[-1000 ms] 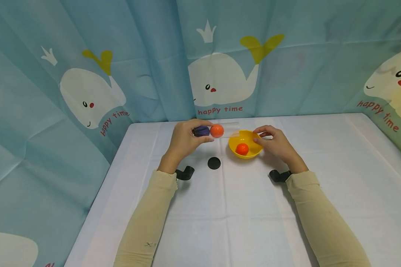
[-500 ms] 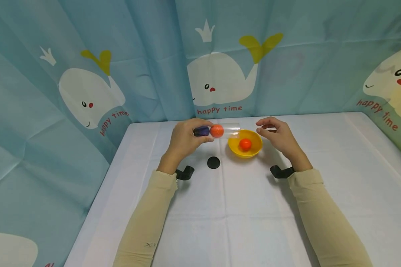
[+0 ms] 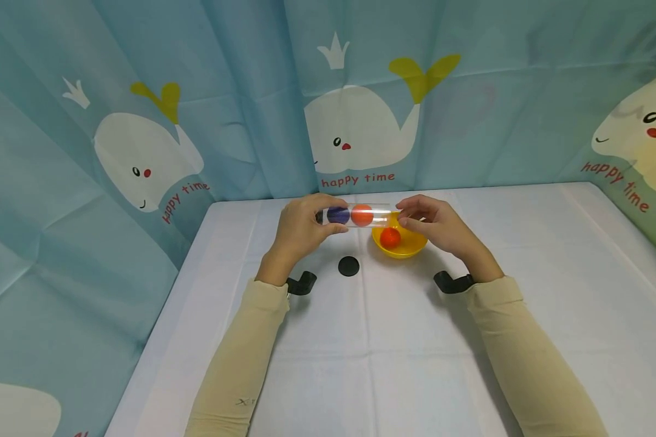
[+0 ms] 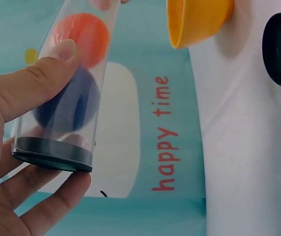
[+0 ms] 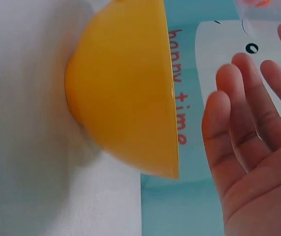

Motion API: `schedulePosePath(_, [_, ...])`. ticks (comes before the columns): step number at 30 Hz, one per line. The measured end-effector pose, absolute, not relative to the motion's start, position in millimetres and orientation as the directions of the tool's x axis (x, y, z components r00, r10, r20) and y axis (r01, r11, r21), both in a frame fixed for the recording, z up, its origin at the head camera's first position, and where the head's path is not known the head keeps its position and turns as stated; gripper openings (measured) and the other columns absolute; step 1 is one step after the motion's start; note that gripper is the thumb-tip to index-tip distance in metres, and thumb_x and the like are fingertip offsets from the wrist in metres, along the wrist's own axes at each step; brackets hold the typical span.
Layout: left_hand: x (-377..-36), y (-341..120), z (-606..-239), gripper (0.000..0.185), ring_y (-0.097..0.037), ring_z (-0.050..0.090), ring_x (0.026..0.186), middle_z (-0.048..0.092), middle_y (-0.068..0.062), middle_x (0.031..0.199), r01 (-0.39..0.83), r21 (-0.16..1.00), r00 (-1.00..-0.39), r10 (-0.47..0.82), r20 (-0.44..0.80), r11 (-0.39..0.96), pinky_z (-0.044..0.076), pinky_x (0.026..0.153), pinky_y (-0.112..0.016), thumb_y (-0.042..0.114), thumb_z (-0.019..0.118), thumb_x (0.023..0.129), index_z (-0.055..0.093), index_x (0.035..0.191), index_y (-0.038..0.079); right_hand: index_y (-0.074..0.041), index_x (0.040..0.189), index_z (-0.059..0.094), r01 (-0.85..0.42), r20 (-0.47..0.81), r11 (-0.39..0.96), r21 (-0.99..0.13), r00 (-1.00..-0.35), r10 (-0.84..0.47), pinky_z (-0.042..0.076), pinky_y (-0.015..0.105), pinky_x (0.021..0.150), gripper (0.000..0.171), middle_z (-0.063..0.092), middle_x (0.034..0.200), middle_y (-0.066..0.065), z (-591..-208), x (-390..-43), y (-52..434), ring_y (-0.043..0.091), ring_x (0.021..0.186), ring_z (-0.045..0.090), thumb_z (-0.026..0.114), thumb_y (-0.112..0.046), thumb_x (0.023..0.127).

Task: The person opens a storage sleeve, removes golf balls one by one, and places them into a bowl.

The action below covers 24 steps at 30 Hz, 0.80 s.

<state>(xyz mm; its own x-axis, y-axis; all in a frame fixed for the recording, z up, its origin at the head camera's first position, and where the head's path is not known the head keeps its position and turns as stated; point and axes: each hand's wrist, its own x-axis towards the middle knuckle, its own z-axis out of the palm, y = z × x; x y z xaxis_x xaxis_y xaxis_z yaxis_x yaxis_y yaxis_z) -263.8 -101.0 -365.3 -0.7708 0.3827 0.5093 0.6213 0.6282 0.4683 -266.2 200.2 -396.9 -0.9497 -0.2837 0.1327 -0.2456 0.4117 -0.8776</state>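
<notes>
While L hand point(image 3: 297, 229) fingers wrap clear tube point(image 3: 361, 215), R hand point(image 3: 434, 226) fingers pinch its open end

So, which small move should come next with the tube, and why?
Probably tilt the tube's open end down over the bowl: the left hand grips its capped end, the right hand is at the open end, and two balls remain inside.
</notes>
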Motion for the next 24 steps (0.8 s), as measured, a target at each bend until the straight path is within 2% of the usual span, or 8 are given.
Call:
schedulePosePath(6, [-265.1, -101.9, -367.2, 0.046, -0.021, 0.071, 0.103, 0.077, -0.002, 0.118, 0.628, 0.465, -0.764, 0.382, 0.520, 0.624, 0.056, 0.085, -0.035, 0.024, 0.093, 0.072, 0.078, 0.115, 0.018, -0.009, 0.139, 0.058, -0.261, 0.117, 0.385, -0.885, -0.926, -0.360, 0.052, 0.019, 0.091, 0.041, 0.071, 0.121, 0.018, -395.9, -264.3, 195.5, 0.018, 0.106, 0.066, 0.067, -0.020, 0.100])
schedulePosePath(10, [-265.7, -102.9, -368.1, 0.046, -0.020, 0.072, 0.105, 0.077, -0.002, 0.117, 0.631, 0.460, -0.761, 0.382, 0.524, 0.625, 0.057, 0.088, -0.036, 0.025, 0.093, 0.072, 0.078, 0.115, 0.017, -0.010, 0.142, 0.056, -0.266, 0.116, 0.379, -0.886, -0.920, -0.374, 0.053, 0.020, 0.091, 0.044, 0.069, 0.121, 0.022, -396.2, -263.5, 194.5, 0.017, 0.106, 0.066, 0.066, -0.021, 0.101])
schedulePosePath(17, [-265.9, -104.2, -369.0, 0.045, -0.021, 0.072, 0.108, 0.078, -0.002, 0.116, 0.636, 0.472, -0.757, 0.376, 0.534, 0.611, 0.057, 0.093, -0.036, 0.025, 0.092, 0.073, 0.078, 0.115, 0.017, -0.010, 0.142, 0.055, -0.255, 0.105, 0.382, -0.888, -0.923, -0.371, 0.055, 0.020, 0.089, 0.046, 0.069, 0.118, 0.013, -398.1, -265.8, 194.8, 0.019, 0.105, 0.065, 0.069, -0.022, 0.099])
schedulePosePath(24, [-267.5, -104.6, -369.1, 0.045, -0.019, 0.071, 0.112, 0.077, -0.002, 0.117, 0.618, 0.504, -0.773, 0.351, 0.529, 0.603, 0.057, 0.097, -0.035, 0.028, 0.091, 0.074, 0.078, 0.116, 0.017, -0.010, 0.137, 0.059, -0.232, 0.102, 0.372, -0.899, -0.935, -0.338, 0.055, 0.020, 0.091, 0.043, 0.070, 0.122, 0.012, -399.5, -265.9, 197.6, 0.021, 0.107, 0.066, 0.072, -0.020, 0.097])
